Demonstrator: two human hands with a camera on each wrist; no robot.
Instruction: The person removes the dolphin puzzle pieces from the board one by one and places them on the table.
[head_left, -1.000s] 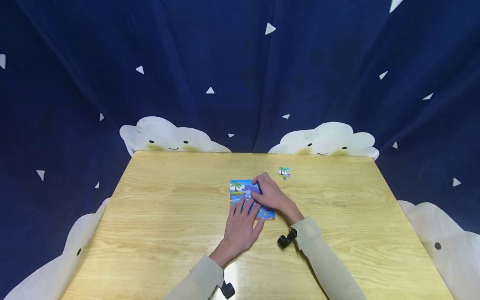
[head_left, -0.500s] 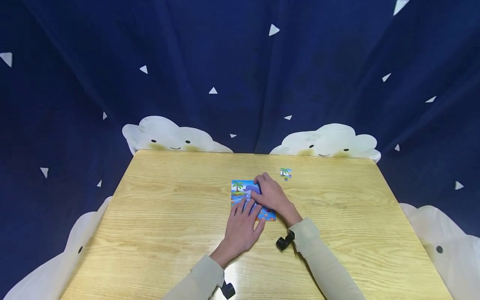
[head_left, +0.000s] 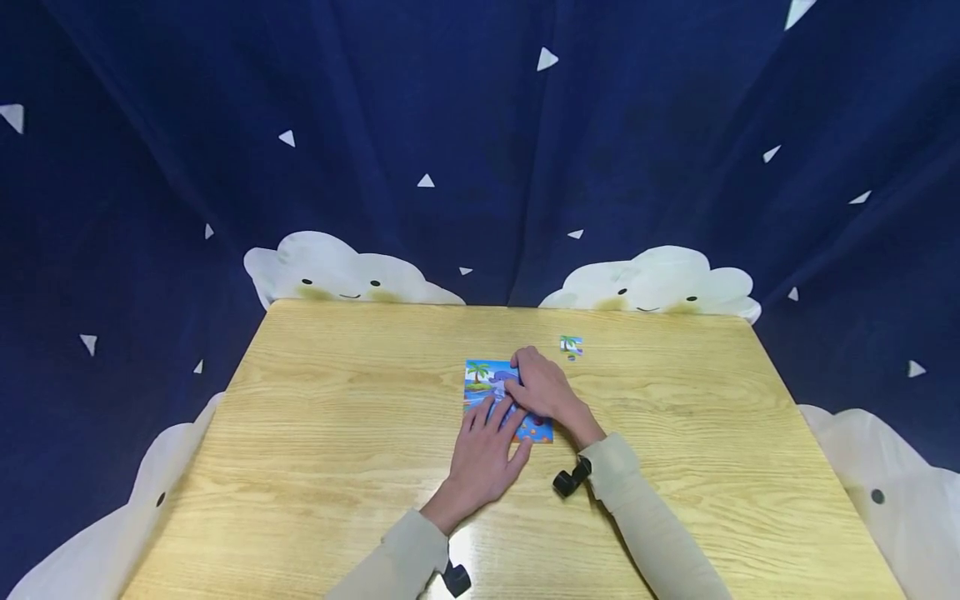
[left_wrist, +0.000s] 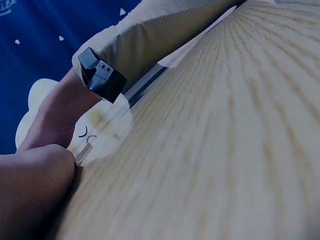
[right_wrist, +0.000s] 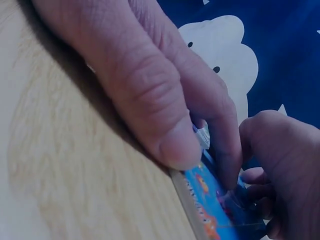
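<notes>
A square jigsaw puzzle (head_left: 478,379) with a dolphin and palm tree lies on the wooden table. My left hand (head_left: 483,462) rests on its lower part, palm down and fingers spread. In the right wrist view, the left thumb (right_wrist: 180,150) lies at the puzzle's near edge. My right hand (head_left: 546,387) grips the upper right part with curled fingers; what is beneath them is hidden. The same right hand (right_wrist: 290,160) shows at the right of that view. A loose puzzle piece (head_left: 571,344) with a palm tree lies beyond the right hand.
The pale wooden table (head_left: 337,417) extends on both sides of the puzzle. A dark blue curtain (head_left: 465,108) with white triangles and clouds hangs behind it. Each wrist carries a small black camera, such as the right wrist camera (head_left: 572,479).
The puzzle and both hands sit very slightly further right in the head view, where the camera has also shifted a little. The hands keep the same pose, and the loose piece lies as before.
</notes>
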